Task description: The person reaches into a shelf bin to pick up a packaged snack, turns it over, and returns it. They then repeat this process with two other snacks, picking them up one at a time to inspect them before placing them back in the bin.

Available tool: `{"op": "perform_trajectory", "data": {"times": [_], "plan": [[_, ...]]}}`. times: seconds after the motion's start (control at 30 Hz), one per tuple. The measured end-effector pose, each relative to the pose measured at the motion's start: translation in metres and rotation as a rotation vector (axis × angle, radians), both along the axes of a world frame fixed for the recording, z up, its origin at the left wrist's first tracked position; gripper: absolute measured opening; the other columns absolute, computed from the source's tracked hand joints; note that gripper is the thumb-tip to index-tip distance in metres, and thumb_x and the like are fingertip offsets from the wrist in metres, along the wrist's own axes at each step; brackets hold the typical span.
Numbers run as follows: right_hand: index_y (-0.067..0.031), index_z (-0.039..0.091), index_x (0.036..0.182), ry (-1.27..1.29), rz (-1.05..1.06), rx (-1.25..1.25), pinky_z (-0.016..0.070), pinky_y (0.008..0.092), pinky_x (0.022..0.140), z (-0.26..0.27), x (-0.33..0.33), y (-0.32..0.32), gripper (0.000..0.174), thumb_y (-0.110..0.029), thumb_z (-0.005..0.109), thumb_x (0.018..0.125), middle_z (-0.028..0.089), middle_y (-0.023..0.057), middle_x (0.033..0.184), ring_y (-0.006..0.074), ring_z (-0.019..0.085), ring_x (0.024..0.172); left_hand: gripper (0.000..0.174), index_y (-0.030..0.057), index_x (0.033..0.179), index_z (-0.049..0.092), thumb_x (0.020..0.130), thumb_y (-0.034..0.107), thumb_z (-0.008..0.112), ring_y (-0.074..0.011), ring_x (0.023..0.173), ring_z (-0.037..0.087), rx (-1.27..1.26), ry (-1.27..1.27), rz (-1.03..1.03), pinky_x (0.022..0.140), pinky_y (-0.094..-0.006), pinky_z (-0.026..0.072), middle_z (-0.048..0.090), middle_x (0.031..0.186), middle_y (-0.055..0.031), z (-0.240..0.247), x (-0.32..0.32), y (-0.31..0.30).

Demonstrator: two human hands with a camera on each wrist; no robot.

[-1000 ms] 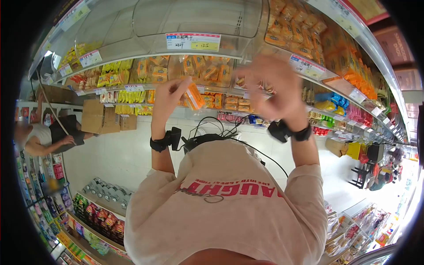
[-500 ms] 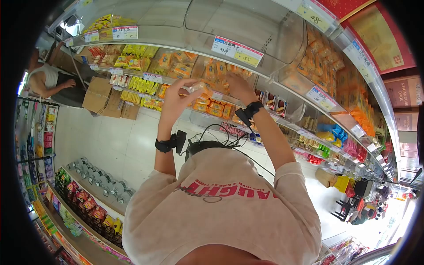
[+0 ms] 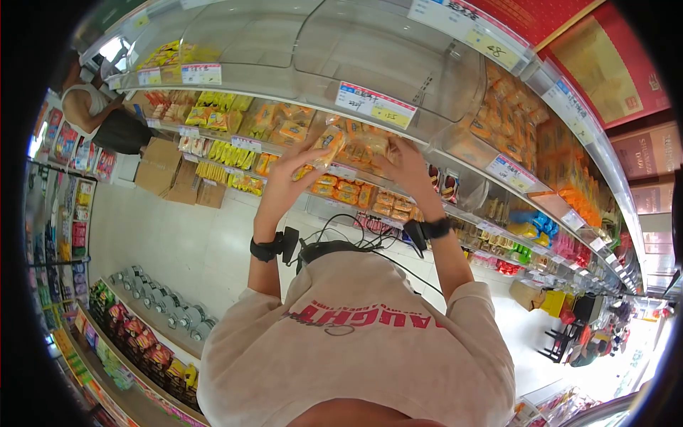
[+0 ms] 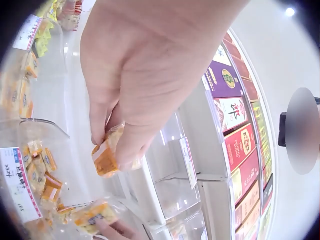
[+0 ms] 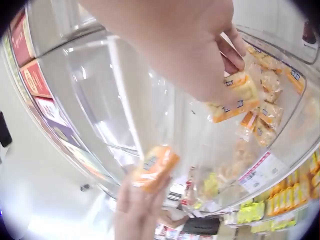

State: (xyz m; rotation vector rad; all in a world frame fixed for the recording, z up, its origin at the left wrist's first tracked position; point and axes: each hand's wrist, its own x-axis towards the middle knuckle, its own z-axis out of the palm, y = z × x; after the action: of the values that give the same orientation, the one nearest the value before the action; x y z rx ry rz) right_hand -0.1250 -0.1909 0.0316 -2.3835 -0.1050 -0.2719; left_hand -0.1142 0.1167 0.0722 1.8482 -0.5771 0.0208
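Note:
My left hand [image 3: 286, 181] grips a clear-wrapped snack cake [image 3: 329, 148] with an orange and white label, thumb on one side and fingers on the other. Close beside it, my right hand [image 3: 409, 169] pinches a second wrapped cake [image 5: 239, 100], also orange-labelled. Both hands are in front of a clear shelf bin [image 5: 287, 137] where several similar packets [image 5: 270, 114] lie loose. In the left wrist view, the left hand's packet [image 4: 106, 159] is partly covered by the thumb, and the right hand's packet [image 4: 94, 217] shows below it.
Clear bin walls and a price-tagged shelf edge [image 3: 376, 105] stand above the hands. More orange packets [image 3: 509, 128] fill a bin at right. Cardboard boxes [image 3: 160, 171] and another person [image 3: 89, 110] are at left. Cables [image 3: 341, 231] hang at my waist.
My right hand moved from a raised, blurred position at right into the bin, then came back slightly holding a packet. The left hand kept its packet throughout. The head view turned.

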Motion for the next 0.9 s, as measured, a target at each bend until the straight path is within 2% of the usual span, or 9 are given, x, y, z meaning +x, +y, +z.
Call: {"op": "perform_trajectory", "data": {"times": [0.07, 0.13, 0.23, 0.4, 0.43, 0.53, 0.67, 0.77, 0.9], "plan": [[0.0015, 0.064, 0.132, 0.189, 0.052, 0.288, 0.0588, 0.0409, 0.090, 0.004, -0.026, -0.014, 0.054, -0.031, 0.082, 0.093, 0.077, 0.0183, 0.114, 0.0306, 0.075, 0.104, 0.049, 0.0147, 0.134, 0.074, 0.089, -0.002, 0.078, -0.0351, 0.132, 0.063, 0.045, -0.007, -0.035, 0.107, -0.0382, 0.0525, 0.062, 0.145, -0.0198, -0.002, 0.001, -0.005], [0.0046, 0.062, 0.132, 0.181, 0.065, 0.355, 0.0587, 0.0370, 0.088, 0.015, -0.051, -0.018, 0.053, -0.029, 0.081, 0.096, 0.077, 0.0184, 0.110, 0.0256, 0.075, 0.099, 0.050, 0.0151, 0.135, 0.073, 0.088, -0.003, 0.077, -0.0374, 0.131, 0.063, 0.035, -0.015, -0.072, 0.108, -0.0388, 0.0500, 0.064, 0.143, -0.0209, 0.003, 0.002, -0.014], [0.0053, 0.058, 0.131, 0.134, 0.059, 0.471, 0.0589, 0.0342, 0.085, 0.028, -0.075, -0.024, 0.049, -0.022, 0.080, 0.097, 0.076, 0.0169, 0.104, 0.0226, 0.076, 0.094, 0.050, 0.0115, 0.136, 0.073, 0.091, -0.009, 0.074, -0.0254, 0.131, 0.063, 0.134, -0.077, -0.154, 0.103, -0.0350, 0.0571, 0.059, 0.150, -0.0163, 0.002, 0.006, -0.030], [0.0051, 0.054, 0.127, 0.055, -0.062, 0.516, 0.0595, 0.0338, 0.081, 0.030, -0.104, -0.031, 0.044, -0.018, 0.079, 0.099, 0.072, 0.0128, 0.096, 0.0212, 0.076, 0.092, 0.048, 0.0126, 0.135, 0.073, 0.091, -0.007, 0.073, -0.0207, 0.129, 0.064, 0.002, 0.197, -0.297, 0.103, -0.0329, 0.0572, 0.056, 0.155, -0.0135, 0.003, 0.009, -0.064], [0.0028, 0.048, 0.115, 0.077, -0.086, 0.537, 0.0557, 0.0320, 0.079, 0.039, -0.111, -0.029, 0.036, -0.015, 0.077, 0.101, 0.064, 0.0090, 0.089, 0.0146, 0.073, 0.093, 0.048, 0.0124, 0.135, 0.073, 0.091, -0.007, 0.073, -0.0189, 0.129, 0.064, 0.006, 0.212, -0.325, 0.103, -0.0322, 0.0577, 0.055, 0.156, -0.0124, 0.003, 0.009, -0.070], [0.0017, 0.047, 0.114, 0.114, -0.148, 0.561, 0.0557, 0.0313, 0.080, 0.042, -0.127, -0.035, 0.037, -0.016, 0.077, 0.101, 0.067, 0.0112, 0.095, 0.0163, 0.074, 0.093, 0.047, 0.0121, 0.136, 0.072, 0.092, -0.005, 0.075, -0.0189, 0.129, 0.064, 0.060, 0.201, -0.368, 0.103, -0.0326, 0.0573, 0.054, 0.156, -0.0116, 0.004, 0.009, -0.088], [-0.0013, 0.056, 0.139, 0.100, -0.187, 0.552, 0.0568, 0.0356, 0.086, 0.033, -0.147, -0.043, 0.049, -0.014, 0.078, 0.097, 0.069, 0.0131, 0.112, 0.0234, 0.073, 0.095, 0.047, 0.0101, 0.137, 0.070, 0.092, -0.001, 0.079, -0.0198, 0.130, 0.063, 0.024, 0.073, -0.521, 0.104, -0.0333, 0.0556, 0.057, 0.153, -0.0119, 0.005, 0.007, -0.110], [0.0007, 0.053, 0.145, -0.186, -0.153, 0.160, 0.0573, 0.0398, 0.092, 0.041, -0.161, -0.044, 0.060, -0.016, 0.080, 0.094, 0.068, 0.0196, 0.122, 0.0335, 0.072, 0.109, 0.050, 0.0096, 0.140, 0.068, 0.092, 0.000, 0.080, -0.0209, 0.130, 0.063, 0.099, 0.062, -0.545, 0.105, -0.0344, 0.0541, 0.060, 0.149, -0.0120, -0.001, 0.011, -0.121], [-0.0045, 0.058, 0.143, -0.148, -0.202, 0.349, 0.0514, 0.0411, 0.101, 0.058, -0.177, -0.038, 0.056, -0.011, 0.081, 0.092, 0.065, 0.0163, 0.130, 0.0344, 0.065, 0.116, 0.055, 0.0093, 0.144, 0.064, 0.092, 0.000, 0.079, -0.0218, 0.129, 0.063, 0.066, 0.171, -0.563, 0.107, -0.0361, 0.0526, 0.064, 0.146, -0.0125, 0.007, 0.001, -0.138]]}}
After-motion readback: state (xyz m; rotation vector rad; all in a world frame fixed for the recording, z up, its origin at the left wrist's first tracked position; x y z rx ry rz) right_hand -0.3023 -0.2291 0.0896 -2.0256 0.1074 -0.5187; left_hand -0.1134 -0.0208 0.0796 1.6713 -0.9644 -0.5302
